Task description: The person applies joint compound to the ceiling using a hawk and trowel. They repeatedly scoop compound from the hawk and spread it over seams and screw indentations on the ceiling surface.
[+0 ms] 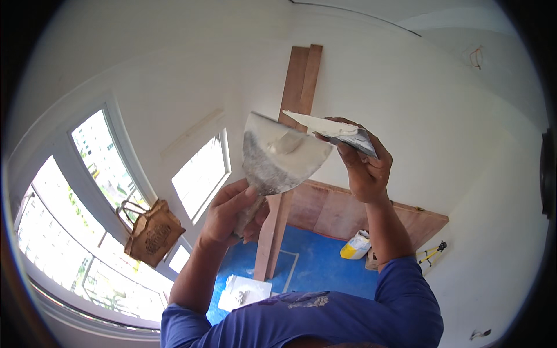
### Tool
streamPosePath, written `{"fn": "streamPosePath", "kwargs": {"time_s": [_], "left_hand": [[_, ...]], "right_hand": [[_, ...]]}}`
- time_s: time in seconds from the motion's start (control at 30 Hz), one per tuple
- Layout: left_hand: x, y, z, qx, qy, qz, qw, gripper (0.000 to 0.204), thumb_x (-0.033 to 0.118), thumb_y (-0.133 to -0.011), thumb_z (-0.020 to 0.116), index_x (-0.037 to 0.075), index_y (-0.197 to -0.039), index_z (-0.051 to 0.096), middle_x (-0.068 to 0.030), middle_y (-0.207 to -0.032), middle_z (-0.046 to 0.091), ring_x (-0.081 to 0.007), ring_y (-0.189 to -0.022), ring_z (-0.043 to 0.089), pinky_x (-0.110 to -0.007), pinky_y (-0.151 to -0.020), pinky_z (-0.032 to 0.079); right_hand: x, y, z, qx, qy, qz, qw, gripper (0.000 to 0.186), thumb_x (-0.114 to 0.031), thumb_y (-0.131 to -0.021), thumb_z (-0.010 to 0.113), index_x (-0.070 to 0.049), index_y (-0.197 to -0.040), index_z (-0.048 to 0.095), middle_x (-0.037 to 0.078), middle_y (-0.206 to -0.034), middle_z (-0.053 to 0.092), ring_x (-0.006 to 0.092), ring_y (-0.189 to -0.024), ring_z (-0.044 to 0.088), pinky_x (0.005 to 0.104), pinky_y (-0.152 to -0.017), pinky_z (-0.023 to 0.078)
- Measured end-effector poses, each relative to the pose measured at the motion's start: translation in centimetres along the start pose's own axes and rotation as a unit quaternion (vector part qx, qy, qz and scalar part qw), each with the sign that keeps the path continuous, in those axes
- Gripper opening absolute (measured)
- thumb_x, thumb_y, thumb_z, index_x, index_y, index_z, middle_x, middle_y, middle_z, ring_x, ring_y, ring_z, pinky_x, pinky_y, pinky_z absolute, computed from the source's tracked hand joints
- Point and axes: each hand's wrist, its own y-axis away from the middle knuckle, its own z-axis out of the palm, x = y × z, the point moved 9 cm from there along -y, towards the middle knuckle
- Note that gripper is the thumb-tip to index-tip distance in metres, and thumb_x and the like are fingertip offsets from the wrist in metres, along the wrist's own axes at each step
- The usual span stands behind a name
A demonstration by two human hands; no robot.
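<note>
Your left hand (227, 213) grips the handle of a wide scraper (275, 165), its blade pointing up and smeared with white paste (286, 142). Your right hand (371, 171) grasps a flat metal blade (364, 141) loaded with more paste, just right of the scraper; whether the two touch is unclear. Wooden planks (295, 84) rise behind them; a brown bag (155, 233) is at left, by the window (110, 148).

The paste (325, 124) is white, the shirt (325, 320) blue (deep, purplish).
</note>
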Motion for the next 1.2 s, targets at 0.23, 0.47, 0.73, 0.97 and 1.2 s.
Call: {"fn": "streamPosePath", "kwargs": {"time_s": [0.23,0.47,0.73,0.97,1.2], "left_hand": [[0.4,0.0,1.1,-0.019,-0.075,0.002,0.997,0.031,0.024,-0.109,0.051,-0.005,-0.108,0.061,-0.0095,-0.07,0.062,-0.0101,-0.042,0.051,-0.024,-0.039,0.04],[2.3,-0.8,-2.8,0.076,-0.283,0.041,0.955,0.034,0.028,-0.109,0.052,-0.004,-0.104,0.061,-0.0073,-0.068,0.061,-0.0081,-0.044,0.054,-0.022,-0.038,0.04],[1.0,-2.7,-3.0,0.106,-0.354,0.04,0.928,0.031,0.026,-0.108,0.056,0.0,-0.094,0.061,-0.0055,-0.068,0.062,-0.0072,-0.046,0.054,-0.023,-0.04,0.04],[5.1,-2.7,-4.3,0.161,-0.29,0.167,0.928,0.035,0.028,-0.108,0.051,-0.005,-0.103,0.06,-0.0084,-0.062,0.06,-0.01,-0.038,0.05,-0.025,-0.033,0.037],[1.9,-2.4,-5.0,0.194,-0.338,0.126,0.913,0.039,0.038,-0.108,0.056,0.011,-0.08,0.051,0.0024,-0.057,0.045,-0.0066,-0.044,0.04,-0.025,-0.036,0.031]], "right_hand": [[7.2,4.1,0.3,-0.172,0.216,0.124,0.953,0.056,0.015,-0.089,0.053,-0.008,-0.139,0.062,0.013,-0.138,0.066,0.03,-0.123,0.068,0.0357,-0.101,0.057],[2.8,-0.6,-1.9,-0.175,0.38,-0.031,0.907,0.044,0.002,-0.089,0.065,-0.017,-0.128,0.071,0.007,-0.135,0.067,0.0286,-0.127,0.064,0.0396,-0.104,0.058],[2.1,0.2,3.5,-0.344,0.504,-0.151,0.778,0.027,-0.016,-0.09,0.066,-0.015,-0.116,0.075,0.006,-0.134,0.067,0.028,-0.13,0.061,0.0442,-0.104,0.053],[1.1,-1.3,-5.4,-0.295,0.573,-0.053,0.763,0.041,-0.002,-0.089,0.066,-0.013,-0.128,0.068,0.008,-0.133,0.065,0.0266,-0.129,0.059,0.0393,-0.11,0.05],[-14.0,-11.4,-32.2,0.383,0.363,-0.104,0.843,0.04,-0.008,-0.104,0.051,0.0,-0.143,0.054,0.008,-0.102,0.068,0.0151,-0.081,0.064,0.0315,-0.08,0.053]]}}
